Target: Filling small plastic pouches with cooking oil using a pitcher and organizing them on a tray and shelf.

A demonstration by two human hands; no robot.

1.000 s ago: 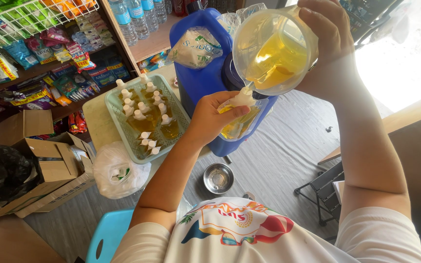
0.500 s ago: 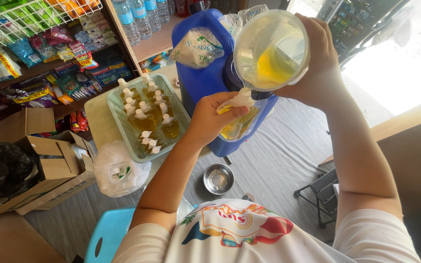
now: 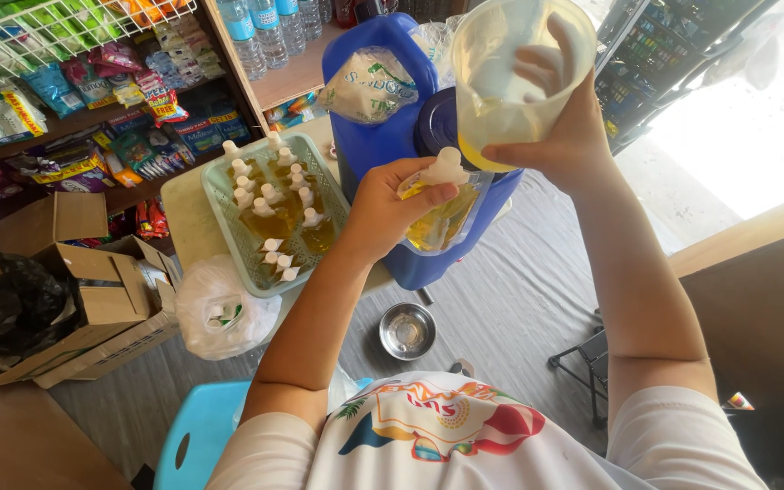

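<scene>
Big blue drum [image 3: 369, 109] fills the middle, standing on the grey floor [image 3: 519, 308], and both hands work right in front of it. Left of it, a green tray [image 3: 220, 195] on a low table carries a cluster of filled pouches [image 3: 274, 213] with white caps. Up top, the right hand [image 3: 569, 136] is wrapped around a clear jug [image 3: 510, 77], fingers curled over its far side; the jug is tipped, mouth toward the camera, a little yellow liquid pooled at its low edge. Directly beneath that edge sits the pouch [image 3: 442, 213], pinched at its neck by the left hand [image 3: 383, 209], thumb and fingers closed just under the white spout [image 3: 446, 168]. The pouch hangs upright, long axis vertical, spout pointing up at the jug's lip (near-touching, though contact is hard to judge). A steel bowl [image 3: 407, 329] sits on the floor below.
</scene>
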